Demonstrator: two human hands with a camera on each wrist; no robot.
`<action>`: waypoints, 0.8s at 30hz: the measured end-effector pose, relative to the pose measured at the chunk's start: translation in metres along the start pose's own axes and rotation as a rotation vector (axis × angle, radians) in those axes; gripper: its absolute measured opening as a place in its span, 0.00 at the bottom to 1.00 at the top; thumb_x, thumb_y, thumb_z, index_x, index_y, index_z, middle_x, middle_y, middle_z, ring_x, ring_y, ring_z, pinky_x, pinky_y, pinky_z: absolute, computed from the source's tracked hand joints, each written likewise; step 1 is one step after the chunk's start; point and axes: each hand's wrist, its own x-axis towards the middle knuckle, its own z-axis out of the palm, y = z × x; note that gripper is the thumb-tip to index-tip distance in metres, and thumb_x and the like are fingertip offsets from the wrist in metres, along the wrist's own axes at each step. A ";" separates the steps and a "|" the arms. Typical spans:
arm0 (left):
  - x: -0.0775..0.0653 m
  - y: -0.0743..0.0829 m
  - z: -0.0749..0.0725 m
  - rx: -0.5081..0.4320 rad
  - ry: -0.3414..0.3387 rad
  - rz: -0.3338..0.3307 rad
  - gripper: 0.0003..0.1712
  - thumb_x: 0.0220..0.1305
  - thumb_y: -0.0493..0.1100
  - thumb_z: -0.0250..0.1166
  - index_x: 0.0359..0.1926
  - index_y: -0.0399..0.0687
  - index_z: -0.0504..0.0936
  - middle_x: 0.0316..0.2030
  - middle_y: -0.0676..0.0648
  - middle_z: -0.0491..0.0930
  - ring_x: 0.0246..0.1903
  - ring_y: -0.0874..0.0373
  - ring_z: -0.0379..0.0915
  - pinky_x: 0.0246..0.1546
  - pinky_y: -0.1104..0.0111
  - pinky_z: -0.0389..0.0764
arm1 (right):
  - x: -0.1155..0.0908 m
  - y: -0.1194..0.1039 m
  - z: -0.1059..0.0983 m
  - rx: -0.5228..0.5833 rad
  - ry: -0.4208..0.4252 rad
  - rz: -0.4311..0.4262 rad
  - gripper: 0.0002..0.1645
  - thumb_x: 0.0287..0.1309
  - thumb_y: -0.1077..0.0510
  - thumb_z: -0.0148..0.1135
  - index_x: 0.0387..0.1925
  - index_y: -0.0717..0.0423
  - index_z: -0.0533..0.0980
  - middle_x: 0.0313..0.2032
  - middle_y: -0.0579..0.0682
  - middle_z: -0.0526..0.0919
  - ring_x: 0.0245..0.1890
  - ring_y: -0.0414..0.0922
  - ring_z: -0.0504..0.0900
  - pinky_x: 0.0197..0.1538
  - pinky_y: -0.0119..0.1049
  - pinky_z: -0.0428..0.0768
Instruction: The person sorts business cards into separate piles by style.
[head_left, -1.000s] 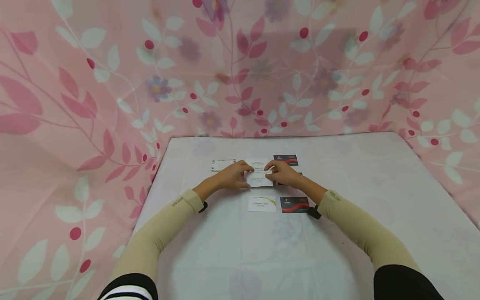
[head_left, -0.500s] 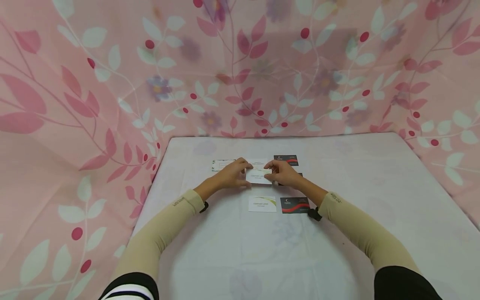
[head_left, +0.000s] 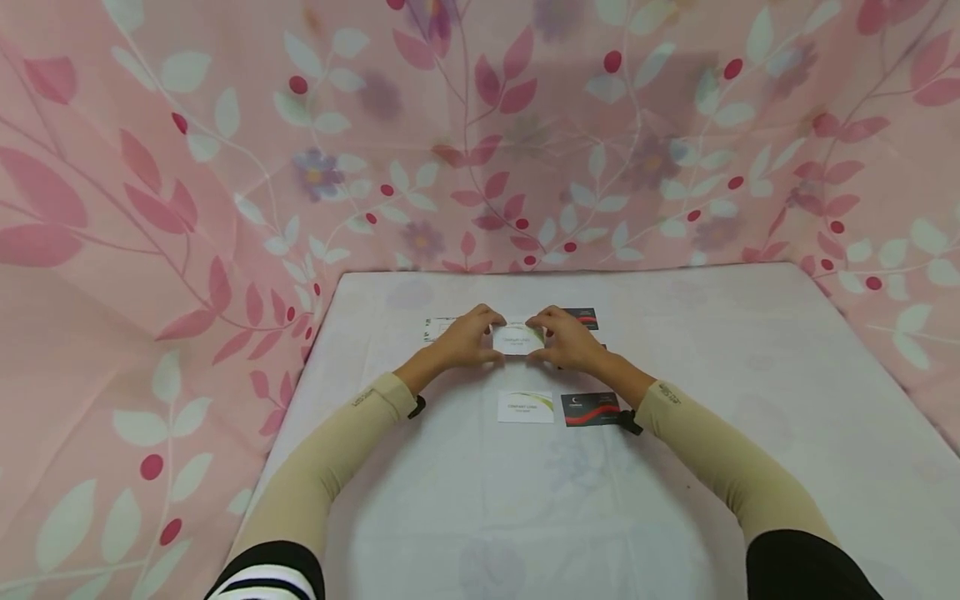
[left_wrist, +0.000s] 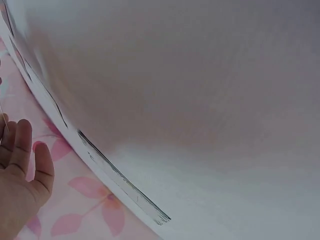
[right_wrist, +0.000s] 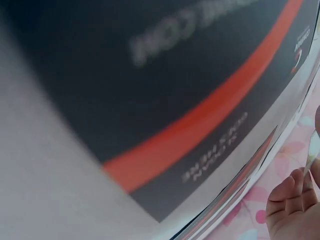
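Between both hands in the head view is a white business card point(head_left: 517, 341) with a green curve in its corner and small company text. My left hand point(head_left: 463, 342) grips its left side, and my right hand point(head_left: 572, 343) grips its right side, thumbs toward the near corners. It appears raised a little off the table. In the right wrist view, my right hand point(right_wrist: 295, 207) shows at the edge with a sliver of the card point(right_wrist: 313, 150). In the left wrist view, my left hand point(left_wrist: 22, 185) is at the left edge; its card is barely visible.
A matching white card point(head_left: 526, 407) and a black-and-red card point(head_left: 589, 409) lie nearer on the white table point(head_left: 570, 517). Behind the hands are a patterned-border card point(head_left: 438, 328) and another black-and-red card point(head_left: 582, 317). Pink floral cloth point(head_left: 480, 150) hangs behind the table.
Both hands have carried the white card a short way toward the back of the table, and the right hand has shifted its fingers toward the card's edge. The nearer cards have stayed put.
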 end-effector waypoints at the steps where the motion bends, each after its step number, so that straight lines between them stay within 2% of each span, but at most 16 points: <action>1: 0.001 0.000 0.000 0.004 0.007 -0.009 0.35 0.51 0.48 0.78 0.58 0.41 0.76 0.53 0.44 0.74 0.48 0.51 0.75 0.49 0.63 0.77 | 0.000 0.000 0.000 0.004 0.005 0.002 0.38 0.46 0.48 0.79 0.60 0.54 0.77 0.54 0.52 0.76 0.45 0.47 0.77 0.44 0.40 0.77; 7: 0.006 -0.002 0.000 0.019 0.018 -0.032 0.33 0.50 0.48 0.79 0.55 0.42 0.77 0.50 0.45 0.75 0.46 0.52 0.76 0.47 0.62 0.78 | 0.004 -0.002 -0.001 -0.016 -0.001 0.028 0.38 0.47 0.47 0.79 0.60 0.53 0.77 0.54 0.51 0.76 0.44 0.46 0.77 0.43 0.38 0.76; 13: 0.010 -0.004 -0.003 0.036 0.024 -0.062 0.32 0.49 0.48 0.79 0.53 0.42 0.78 0.48 0.44 0.75 0.46 0.51 0.76 0.48 0.60 0.78 | 0.012 -0.006 -0.004 -0.045 -0.004 0.029 0.38 0.47 0.49 0.79 0.60 0.54 0.78 0.55 0.54 0.76 0.43 0.48 0.78 0.44 0.41 0.77; 20: 0.017 -0.003 -0.006 0.053 0.014 -0.119 0.32 0.51 0.49 0.78 0.55 0.44 0.76 0.52 0.44 0.75 0.50 0.51 0.76 0.52 0.55 0.76 | 0.021 -0.004 -0.003 -0.085 -0.009 0.056 0.38 0.48 0.48 0.78 0.61 0.53 0.77 0.54 0.58 0.73 0.46 0.50 0.75 0.51 0.45 0.76; 24: 0.022 -0.001 -0.005 0.063 0.018 -0.145 0.33 0.51 0.48 0.77 0.57 0.44 0.76 0.54 0.44 0.75 0.53 0.50 0.74 0.55 0.51 0.73 | 0.025 0.001 -0.005 -0.107 -0.017 0.071 0.38 0.48 0.47 0.78 0.62 0.51 0.77 0.55 0.56 0.72 0.46 0.50 0.76 0.50 0.44 0.77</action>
